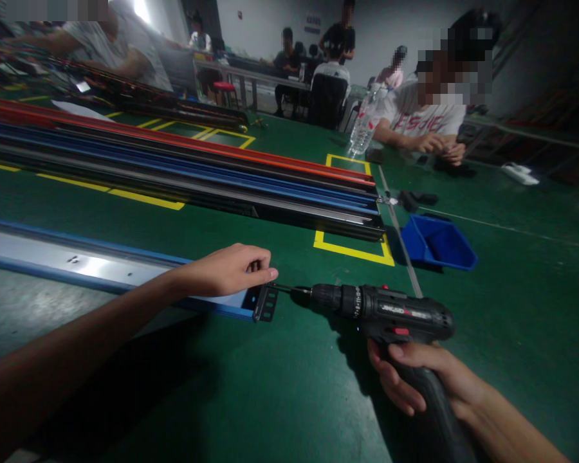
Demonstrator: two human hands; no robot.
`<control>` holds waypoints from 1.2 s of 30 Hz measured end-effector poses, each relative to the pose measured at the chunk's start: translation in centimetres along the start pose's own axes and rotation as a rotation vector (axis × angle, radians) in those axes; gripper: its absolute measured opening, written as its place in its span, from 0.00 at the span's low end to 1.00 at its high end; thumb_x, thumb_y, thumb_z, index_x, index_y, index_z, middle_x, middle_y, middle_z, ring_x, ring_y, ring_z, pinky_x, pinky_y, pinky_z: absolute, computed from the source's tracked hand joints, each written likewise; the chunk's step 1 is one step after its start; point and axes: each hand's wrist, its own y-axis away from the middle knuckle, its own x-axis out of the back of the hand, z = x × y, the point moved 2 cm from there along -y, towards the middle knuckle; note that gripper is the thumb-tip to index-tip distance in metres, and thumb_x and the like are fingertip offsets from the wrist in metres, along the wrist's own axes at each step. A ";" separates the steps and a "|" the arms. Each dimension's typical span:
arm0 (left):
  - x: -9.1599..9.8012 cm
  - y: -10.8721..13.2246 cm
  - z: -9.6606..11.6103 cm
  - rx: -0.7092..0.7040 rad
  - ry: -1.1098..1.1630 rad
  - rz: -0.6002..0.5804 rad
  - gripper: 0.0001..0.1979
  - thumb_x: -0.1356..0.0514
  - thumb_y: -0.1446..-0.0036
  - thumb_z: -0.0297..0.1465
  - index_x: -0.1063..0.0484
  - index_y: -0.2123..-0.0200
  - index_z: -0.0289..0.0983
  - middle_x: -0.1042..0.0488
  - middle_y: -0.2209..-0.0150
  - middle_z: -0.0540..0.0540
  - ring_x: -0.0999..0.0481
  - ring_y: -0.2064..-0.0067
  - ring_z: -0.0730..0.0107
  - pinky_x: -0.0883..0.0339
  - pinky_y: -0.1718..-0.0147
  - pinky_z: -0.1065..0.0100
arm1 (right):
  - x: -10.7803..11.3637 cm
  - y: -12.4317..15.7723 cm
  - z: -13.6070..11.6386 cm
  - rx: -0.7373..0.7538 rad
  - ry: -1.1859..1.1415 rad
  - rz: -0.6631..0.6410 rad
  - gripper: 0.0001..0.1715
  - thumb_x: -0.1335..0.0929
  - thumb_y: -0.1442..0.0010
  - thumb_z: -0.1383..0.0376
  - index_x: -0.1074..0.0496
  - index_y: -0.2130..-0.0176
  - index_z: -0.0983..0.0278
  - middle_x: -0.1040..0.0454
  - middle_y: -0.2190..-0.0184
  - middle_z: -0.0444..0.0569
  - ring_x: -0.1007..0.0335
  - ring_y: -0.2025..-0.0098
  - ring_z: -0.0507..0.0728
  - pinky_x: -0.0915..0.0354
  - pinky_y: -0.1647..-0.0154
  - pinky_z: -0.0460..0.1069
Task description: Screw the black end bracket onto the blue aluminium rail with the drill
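Observation:
My right hand point(424, 379) is wrapped round the grip of a black cordless drill point(395, 312) with red details. Its long thin bit point(292, 288) points left, reaching the end of a blue-edged metal rail point(188, 302) that lies across the near part of the table. A small black slotted bracket point(269, 303) sits at that rail end. Over it my left hand point(231, 270) is closed, thumb and fingers pinched beside the bit's tip. What those fingers hold is too small or hidden to tell.
Several long rails point(289, 177) in orange, blue and black lie farther back within yellow tape marks. A blue scoop-shaped bin point(439, 241) stands to the right, and a plastic bottle point(364, 125) behind. Across the table, a person point(424, 122) works with both hands; others sit farther off.

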 end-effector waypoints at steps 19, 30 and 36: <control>-0.1 0.0 -0.2 -0.018 -0.004 0.009 0.22 0.45 0.29 0.49 0.32 0.70 0.39 0.30 0.72 0.51 0.33 0.69 0.69 0.46 0.69 0.67 | 0.0 0.0 0.0 -0.008 -0.031 -0.056 0.17 0.24 0.34 0.58 0.17 0.52 0.69 0.24 0.69 0.44 0.38 0.80 0.44 0.31 0.74 0.42; 0.1 0.0 -0.1 0.010 0.008 0.003 0.22 0.45 0.30 0.50 0.33 0.70 0.39 0.31 0.72 0.50 0.34 0.70 0.68 0.47 0.69 0.66 | 0.0 0.0 0.0 0.001 -0.034 -0.029 0.15 0.24 0.34 0.59 0.16 0.54 0.69 0.23 0.70 0.45 0.36 0.80 0.44 0.31 0.75 0.43; 0.0 -0.1 -0.2 -0.001 0.005 0.003 0.23 0.45 0.30 0.50 0.33 0.70 0.39 0.32 0.72 0.50 0.34 0.70 0.69 0.48 0.69 0.66 | -0.4 0.0 -0.3 -0.001 -0.012 -0.019 0.15 0.23 0.34 0.59 0.16 0.54 0.68 0.23 0.70 0.45 0.38 0.81 0.44 0.32 0.75 0.43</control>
